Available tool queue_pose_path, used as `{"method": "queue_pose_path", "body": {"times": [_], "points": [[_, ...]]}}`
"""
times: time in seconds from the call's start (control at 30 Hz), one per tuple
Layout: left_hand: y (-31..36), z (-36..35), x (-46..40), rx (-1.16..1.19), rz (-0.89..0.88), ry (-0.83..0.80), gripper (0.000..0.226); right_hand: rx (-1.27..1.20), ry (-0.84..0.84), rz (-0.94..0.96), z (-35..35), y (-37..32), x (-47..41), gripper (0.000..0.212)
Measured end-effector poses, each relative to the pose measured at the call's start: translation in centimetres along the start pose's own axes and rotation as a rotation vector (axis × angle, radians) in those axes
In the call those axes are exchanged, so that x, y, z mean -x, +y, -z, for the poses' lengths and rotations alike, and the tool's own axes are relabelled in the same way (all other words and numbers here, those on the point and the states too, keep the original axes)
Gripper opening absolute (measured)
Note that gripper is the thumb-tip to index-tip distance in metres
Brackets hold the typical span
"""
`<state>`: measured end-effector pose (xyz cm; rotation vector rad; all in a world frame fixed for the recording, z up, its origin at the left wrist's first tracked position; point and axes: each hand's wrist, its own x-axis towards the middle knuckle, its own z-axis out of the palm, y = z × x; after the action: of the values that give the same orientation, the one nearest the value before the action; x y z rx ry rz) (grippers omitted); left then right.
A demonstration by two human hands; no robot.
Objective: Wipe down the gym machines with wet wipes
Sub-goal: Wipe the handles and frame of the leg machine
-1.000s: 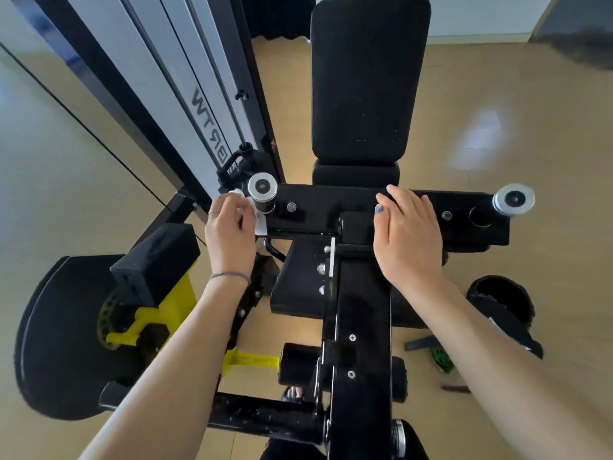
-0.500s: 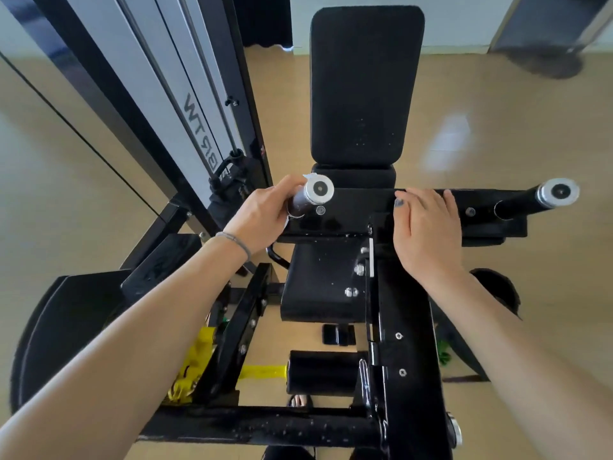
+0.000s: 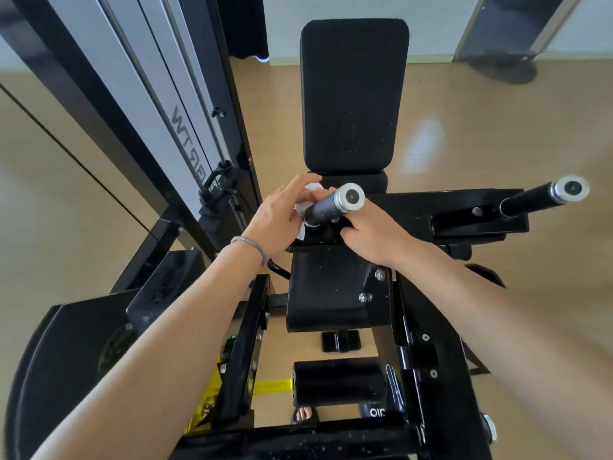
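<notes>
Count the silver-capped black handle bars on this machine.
2. One silver-capped black handle bar sits at centre, between the left hand holding a white wipe and the right hand; the other sticks out at far right.

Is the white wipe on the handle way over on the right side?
No, the left hand holds the wet wipe against the near handle.

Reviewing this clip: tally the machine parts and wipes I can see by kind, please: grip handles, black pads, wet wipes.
Grip handles with silver end caps: 2, near handle and far handle
Black pads: 3, back pad, seat pad, roller pad
Wet wipes: 1, wet wipe, held at the near handle by the left hand
Total: 6
</notes>
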<state>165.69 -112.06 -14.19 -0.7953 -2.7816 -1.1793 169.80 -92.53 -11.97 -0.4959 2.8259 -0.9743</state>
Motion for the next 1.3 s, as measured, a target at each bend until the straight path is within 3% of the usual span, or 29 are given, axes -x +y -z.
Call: {"method": "queue_pose_path", "body": {"times": [0.2, 0.3, 0.43, 0.57, 0.77, 1.0, 1.3], "points": [[-0.4, 1.0, 0.4, 0.081, -0.009, 0.076, 0.056, 0.386, 0.021, 0.067, -0.2, 0.4, 0.3, 0.025], [-0.5, 1.3, 1.0, -0.039, -0.014, 0.065, 0.048, 0.493, 0.135, 0.11, -0.5, 1.3, 1.5, 0.04], [-0.3, 1.2, 1.8, -0.072, -0.011, 0.048, 0.043, 0.602, 0.112, -0.059, -1.1, 1.3, 3.7, 0.06], [0.4, 0.7, 2.2, -0.027, 0.041, 0.072, 0.042, 0.58, 0.112, 0.023, -2.2, 0.2, 3.4, 0.048], [2.0, -1.4, 3.7, -0.185, 0.14, 0.228, 0.031, 0.683, 0.001, 0.015, -0.9, 1.6, 5.1, 0.067], [4.5, -5.1, 5.4, -0.086, 0.323, 0.288, 0.042, 0.624, 0.038, 0.047, -3.0, 0.5, 4.9, 0.063], [4.5, -5.3, 4.8, -0.032, 0.429, 0.411, 0.016, 0.508, 0.09, 0.048, -3.7, -0.3, 5.5, 0.059]]}}
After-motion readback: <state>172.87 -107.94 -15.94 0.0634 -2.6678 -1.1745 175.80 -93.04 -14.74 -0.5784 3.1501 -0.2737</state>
